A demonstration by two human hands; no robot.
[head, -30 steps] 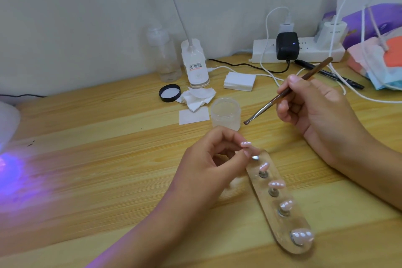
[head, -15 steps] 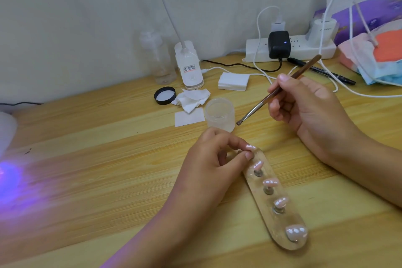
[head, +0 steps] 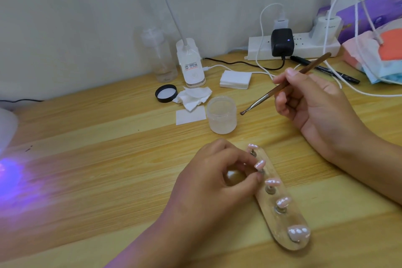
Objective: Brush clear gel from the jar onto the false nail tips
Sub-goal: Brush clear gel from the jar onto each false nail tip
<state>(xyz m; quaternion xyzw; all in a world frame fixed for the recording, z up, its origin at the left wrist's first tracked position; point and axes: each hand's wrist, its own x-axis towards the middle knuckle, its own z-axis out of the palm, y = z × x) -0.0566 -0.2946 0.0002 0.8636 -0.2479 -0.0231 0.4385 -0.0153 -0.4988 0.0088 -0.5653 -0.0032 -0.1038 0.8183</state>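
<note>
False nail tips [head: 298,232] sit in a row on a clear holder strip [head: 275,225], which lies on the counter [head: 108,159] at lower centre-right of the frame. The left hand [head: 215,183] pinches the stud [head: 260,171] under the second tip from the top. The right hand [head: 315,106], at centre right, grips the brush [head: 282,87]. Its bristle end hovers just right of the open jar [head: 221,116].

A plain off-white wall [head: 87,17] backs the desk [head: 97,159], which is pale wood laid in long planks with clear grain and seams. A violet glow [head: 13,180] spreads over the desk's left side, just below a rounded white object [head: 6,124] cut off by the edge. A small white desk lamp [head: 191,65] stands near the wall, its thin stalk rising out of view.
</note>
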